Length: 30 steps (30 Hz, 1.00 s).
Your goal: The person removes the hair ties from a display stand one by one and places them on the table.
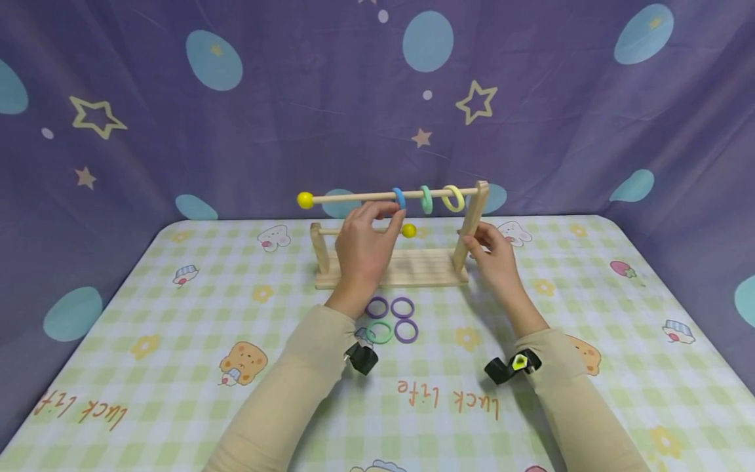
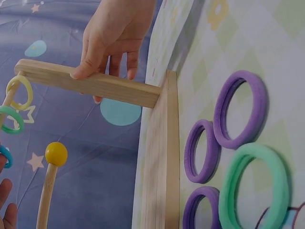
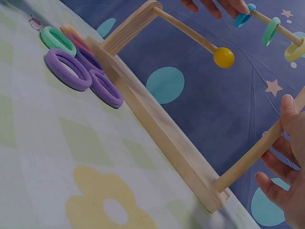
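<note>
A wooden rack (image 1: 413, 267) has a tall post (image 1: 472, 223) at its right end, from which a long rod with a yellow ball tip runs left. A blue ring (image 1: 398, 198), a green ring (image 1: 426, 199) and a yellow ring (image 1: 453, 198) hang on that rod. My left hand (image 1: 367, 246) pinches the blue ring between thumb and fingers. With thumb in front and fingers behind, my right hand (image 1: 494, 252) grips the tall post. A shorter rod with its own yellow ball (image 1: 409, 231) sits lower, partly hidden by my left hand.
Several hair-tie-like rings lie on the checked tablecloth before the rack: purple rings (image 1: 406, 331) and a green ring (image 1: 379, 332). Behind them, the right wrist view shows an orange ring (image 3: 70, 30), hidden from the head view. A purple curtain (image 1: 330, 118) hangs behind the table.
</note>
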### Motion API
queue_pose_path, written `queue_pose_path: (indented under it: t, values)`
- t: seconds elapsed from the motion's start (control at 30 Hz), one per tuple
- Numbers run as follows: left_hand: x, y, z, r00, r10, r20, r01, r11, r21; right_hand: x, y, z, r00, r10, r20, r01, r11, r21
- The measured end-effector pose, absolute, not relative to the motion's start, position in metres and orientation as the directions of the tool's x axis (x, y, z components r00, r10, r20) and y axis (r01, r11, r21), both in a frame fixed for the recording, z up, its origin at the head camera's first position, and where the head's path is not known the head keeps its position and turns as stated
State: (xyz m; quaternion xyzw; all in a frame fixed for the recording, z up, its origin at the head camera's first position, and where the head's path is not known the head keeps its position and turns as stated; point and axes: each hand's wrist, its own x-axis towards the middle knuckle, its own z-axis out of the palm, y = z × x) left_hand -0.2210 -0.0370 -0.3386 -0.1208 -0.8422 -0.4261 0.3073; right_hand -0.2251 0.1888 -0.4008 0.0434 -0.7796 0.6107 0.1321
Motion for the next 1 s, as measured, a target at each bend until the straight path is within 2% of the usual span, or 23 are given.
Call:
queue_pose_path:
  t: [0.6, 1.0]
  values:
    - [-0.216, -0.051, -0.344, -0.795, -0.111, 0.596, 0.446, 0.557, 0.700, -0.227, 0.190, -0.405, -0.952, 0.091, 0.292, -0.262, 0.253, -0.931]
    - [-0.216, -0.059, -0.343, -0.774, -0.176, 0.608, 0.436, 0.548, 0.714, -0.226, 0.189, -0.403, -0.956, 0.087, 0.279, -0.250, 0.250, -0.936]
